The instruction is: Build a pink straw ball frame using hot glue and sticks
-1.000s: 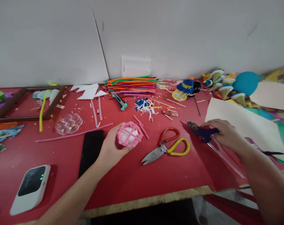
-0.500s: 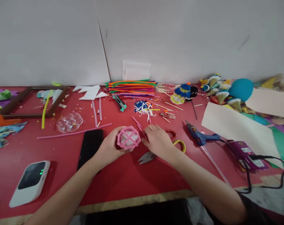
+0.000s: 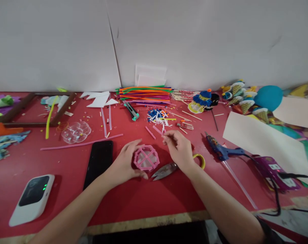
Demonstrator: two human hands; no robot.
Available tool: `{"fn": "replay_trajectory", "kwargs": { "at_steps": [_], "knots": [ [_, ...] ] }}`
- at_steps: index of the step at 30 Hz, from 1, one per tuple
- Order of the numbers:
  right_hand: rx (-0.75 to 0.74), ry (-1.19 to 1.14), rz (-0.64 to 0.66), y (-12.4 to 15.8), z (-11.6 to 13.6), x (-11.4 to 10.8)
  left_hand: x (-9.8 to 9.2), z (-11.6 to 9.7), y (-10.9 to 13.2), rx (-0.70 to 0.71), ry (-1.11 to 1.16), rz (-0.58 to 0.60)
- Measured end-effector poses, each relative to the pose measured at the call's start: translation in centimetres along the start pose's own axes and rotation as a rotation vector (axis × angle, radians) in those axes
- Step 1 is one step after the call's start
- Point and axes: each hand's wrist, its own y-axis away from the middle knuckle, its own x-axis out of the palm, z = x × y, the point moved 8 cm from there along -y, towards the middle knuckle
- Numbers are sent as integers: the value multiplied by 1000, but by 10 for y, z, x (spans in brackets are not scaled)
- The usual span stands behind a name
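Note:
My left hand (image 3: 124,161) is open, its thumb and fingers spread around the left side of a small pink octagonal box (image 3: 146,158). The box has a criss-cross of pink strips over a whitish middle and appears to rest on the table. With thumb and forefinger pinched, my right hand (image 3: 179,149) holds the end of a short pink pipe cleaner piece (image 3: 158,130). A second short pink piece (image 3: 150,132) lies beside it. Under the right hand are scissors (image 3: 165,171); their blades and yellow handle show, while the rest is mostly covered.
A phone (image 3: 99,162) and a white device (image 3: 32,200) lie at left. A glue gun (image 3: 221,149) with its cord and a purple power box (image 3: 275,173) are at right. Behind are a pipe cleaner bundle (image 3: 146,95), a cutter (image 3: 130,111) and scraps (image 3: 157,116).
My left hand has loosened and spread its fingers around the box, which sits slightly lower and further right. My right hand has lifted, pinching one pink piece away from the other.

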Motion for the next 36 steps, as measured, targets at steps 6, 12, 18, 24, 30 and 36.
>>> {"fn": "replay_trajectory", "kwargs": {
  "at_steps": [6, 12, 18, 24, 30, 36],
  "knots": [
    [-140, -100, -26, 6, 21, -5, -23, -4, 1, 133, 117, -20],
    [-499, 57, -21, 17, 64, -21, -72, -25, 7, 265, 92, -432],
    [-615, 45, 81, 27, 79, -15, -63, -51, 9, 314, -39, -379],
    [-546, 19, 108, 22, 70, -12, -68, -56, 10, 345, -64, -375],
    [-517, -19, 106, 20, 67, -13, -69, -60, 13, 352, -91, -388],
    [-533, -37, 115, 21, 68, -13, -67, -58, 11, 359, -79, -379]
  ]
}}
